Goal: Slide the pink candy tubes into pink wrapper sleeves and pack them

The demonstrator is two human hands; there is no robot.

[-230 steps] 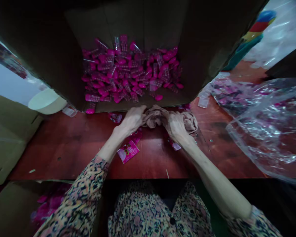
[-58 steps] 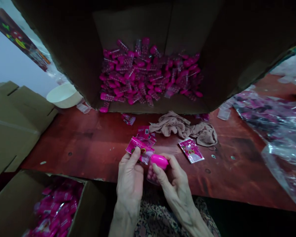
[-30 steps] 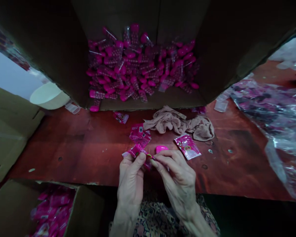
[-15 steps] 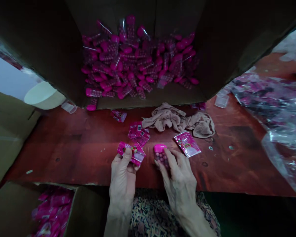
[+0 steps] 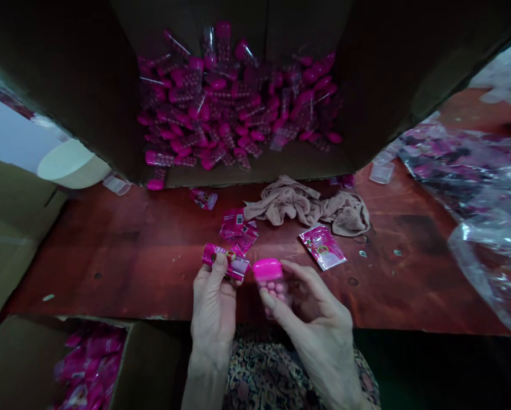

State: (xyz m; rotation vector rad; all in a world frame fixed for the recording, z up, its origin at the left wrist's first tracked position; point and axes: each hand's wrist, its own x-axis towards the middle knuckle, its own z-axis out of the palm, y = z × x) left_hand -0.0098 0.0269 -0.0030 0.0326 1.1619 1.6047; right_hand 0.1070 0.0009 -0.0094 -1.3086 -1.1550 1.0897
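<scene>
Between the thumb and fingers of my left hand (image 5: 214,302) is a pink printed wrapper sleeve (image 5: 234,266), its open end facing right. My right hand (image 5: 319,319) grips a small clear candy container (image 5: 273,287) with a bright pink cap, pink balls showing inside. The container's capped end is close to the sleeve's right end; whether they touch I cannot tell. Just beyond my left hand lie several flat pink sleeves (image 5: 234,223), one with a barcode. Right of the container, another flat sleeve (image 5: 322,246) rests on the red table (image 5: 144,262).
A large cardboard box (image 5: 238,177) at the back holds many pink-capped containers. A crumpled beige cloth (image 5: 289,200) lies before it. At lower left, a box (image 5: 130,353) contains wrapped pieces. Plastic bags of sleeves (image 5: 473,165) cover the right side; a white bowl (image 5: 74,165) stands left.
My right hand has raised the container and tilted its pink cap leftward, nearer the sleeve. The sleeve in my left hand has turned slightly and looks narrower.
</scene>
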